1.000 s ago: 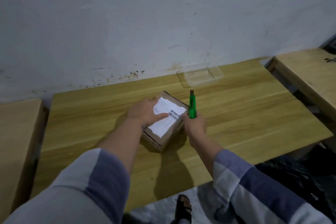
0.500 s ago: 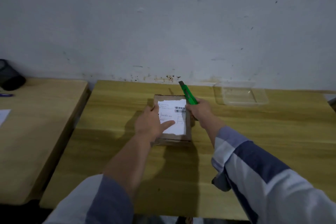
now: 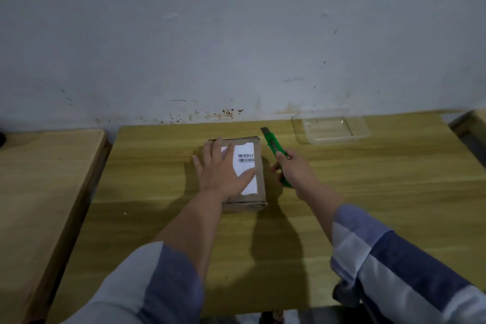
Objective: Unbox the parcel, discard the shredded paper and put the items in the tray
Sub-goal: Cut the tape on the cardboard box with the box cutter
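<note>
The parcel, a closed cardboard box with a white barcode label, lies flat on the wooden table, near its far edge. The left hand rests palm-down on the parcel top with fingers straight and spread; 0.5 s ago these fingers gripped the left edge, and the hand has since moved further onto the label. The right hand holds the green utility knife, fingers curled round its handle, blade end pointing away toward the wall. Compared with 0.5 s ago, the knife has shifted off the parcel's right corner and now sits just beside its right side. The clear plastic tray stands at the far right of the table, well apart from the parcel.
</note>
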The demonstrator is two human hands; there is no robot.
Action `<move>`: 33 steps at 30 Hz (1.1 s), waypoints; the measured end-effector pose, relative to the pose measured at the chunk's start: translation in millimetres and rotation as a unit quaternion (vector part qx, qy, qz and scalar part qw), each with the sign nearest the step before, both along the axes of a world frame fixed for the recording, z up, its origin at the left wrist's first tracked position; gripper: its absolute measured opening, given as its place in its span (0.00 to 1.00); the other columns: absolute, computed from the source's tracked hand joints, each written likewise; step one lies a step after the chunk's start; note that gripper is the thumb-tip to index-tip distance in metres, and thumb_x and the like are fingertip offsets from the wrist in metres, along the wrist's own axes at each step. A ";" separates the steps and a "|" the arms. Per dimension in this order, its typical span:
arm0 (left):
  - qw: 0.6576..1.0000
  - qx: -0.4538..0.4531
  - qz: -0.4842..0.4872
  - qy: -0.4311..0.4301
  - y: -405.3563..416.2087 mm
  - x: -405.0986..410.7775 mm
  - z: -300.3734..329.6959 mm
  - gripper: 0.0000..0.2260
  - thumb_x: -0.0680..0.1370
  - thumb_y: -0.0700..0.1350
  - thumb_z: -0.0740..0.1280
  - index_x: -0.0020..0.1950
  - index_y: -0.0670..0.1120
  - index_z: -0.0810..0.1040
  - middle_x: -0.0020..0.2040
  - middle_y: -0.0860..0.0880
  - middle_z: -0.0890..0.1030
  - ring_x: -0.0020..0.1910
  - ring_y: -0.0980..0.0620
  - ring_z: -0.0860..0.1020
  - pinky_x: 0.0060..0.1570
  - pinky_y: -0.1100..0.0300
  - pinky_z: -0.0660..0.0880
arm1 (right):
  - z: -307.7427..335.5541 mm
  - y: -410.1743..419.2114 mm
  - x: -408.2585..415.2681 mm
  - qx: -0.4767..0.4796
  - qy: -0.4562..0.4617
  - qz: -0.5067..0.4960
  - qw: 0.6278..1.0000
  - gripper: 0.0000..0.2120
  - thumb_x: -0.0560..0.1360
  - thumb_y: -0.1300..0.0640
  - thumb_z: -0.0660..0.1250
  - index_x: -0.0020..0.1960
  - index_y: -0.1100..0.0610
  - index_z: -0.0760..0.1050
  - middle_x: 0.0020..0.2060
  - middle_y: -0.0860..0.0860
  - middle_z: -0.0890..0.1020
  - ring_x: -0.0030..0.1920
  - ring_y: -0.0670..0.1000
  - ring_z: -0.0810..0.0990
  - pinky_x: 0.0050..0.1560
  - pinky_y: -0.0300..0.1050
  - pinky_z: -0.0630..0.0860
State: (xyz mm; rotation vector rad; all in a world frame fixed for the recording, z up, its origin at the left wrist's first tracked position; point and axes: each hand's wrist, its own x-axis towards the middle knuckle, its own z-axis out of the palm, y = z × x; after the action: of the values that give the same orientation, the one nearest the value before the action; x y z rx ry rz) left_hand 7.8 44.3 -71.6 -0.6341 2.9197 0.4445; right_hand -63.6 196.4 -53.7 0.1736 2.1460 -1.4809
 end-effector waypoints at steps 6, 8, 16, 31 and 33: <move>0.999 -0.021 -0.027 -0.041 10.1 -1.8 -12.7 0.45 0.68 0.78 0.45 0.78 0.54 0.39 0.78 0.50 0.34 0.74 0.44 0.29 0.71 0.35 0.35 | -5.9 10.0 24.5 0.002 0.047 -0.002 0.999 0.18 0.80 0.56 0.58 0.70 0.45 0.67 0.34 0.53 0.78 0.26 0.47 0.70 0.24 0.41 0.67; 0.998 -0.037 -0.033 -0.034 9.6 -0.2 -14.9 0.45 0.68 0.77 0.43 0.78 0.54 0.38 0.78 0.49 0.34 0.75 0.45 0.30 0.70 0.35 0.34 | -7.2 9.3 27.1 -0.001 0.049 -0.010 0.999 0.18 0.81 0.56 0.58 0.69 0.45 0.67 0.34 0.52 0.77 0.26 0.47 0.70 0.23 0.40 0.66; 0.999 -0.024 -0.013 -0.035 14.8 -2.3 -15.6 0.47 0.67 0.78 0.48 0.78 0.53 0.39 0.78 0.49 0.35 0.75 0.44 0.31 0.72 0.36 0.38 | -5.8 6.0 27.8 -0.016 0.026 -0.035 0.999 0.18 0.80 0.57 0.58 0.69 0.45 0.68 0.31 0.51 0.75 0.25 0.47 0.68 0.23 0.41 0.64; 0.998 -0.050 -0.031 -0.027 10.8 -0.2 -19.9 0.36 0.76 0.70 0.41 0.78 0.52 0.39 0.78 0.48 0.36 0.76 0.45 0.32 0.72 0.38 0.35 | -1.5 0.0 30.7 0.155 0.138 0.050 0.977 0.20 0.81 0.54 0.56 0.72 0.45 0.65 0.61 0.53 0.79 0.53 0.57 0.80 0.47 0.47 0.75; 0.998 -0.049 -0.028 -0.019 11.4 -0.1 -20.8 0.36 0.76 0.70 0.42 0.78 0.52 0.40 0.78 0.48 0.36 0.76 0.46 0.33 0.72 0.38 0.35 | 0.7 1.6 33.5 0.166 0.147 0.038 0.974 0.20 0.81 0.54 0.55 0.72 0.46 0.65 0.61 0.54 0.79 0.55 0.57 0.79 0.47 0.46 0.75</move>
State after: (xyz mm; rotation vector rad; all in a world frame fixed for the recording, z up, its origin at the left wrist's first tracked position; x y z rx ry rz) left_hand 7.7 55.7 -92.4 -0.5632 2.9288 0.2821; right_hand -30.1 198.0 -52.9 -0.0133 2.6000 -1.1516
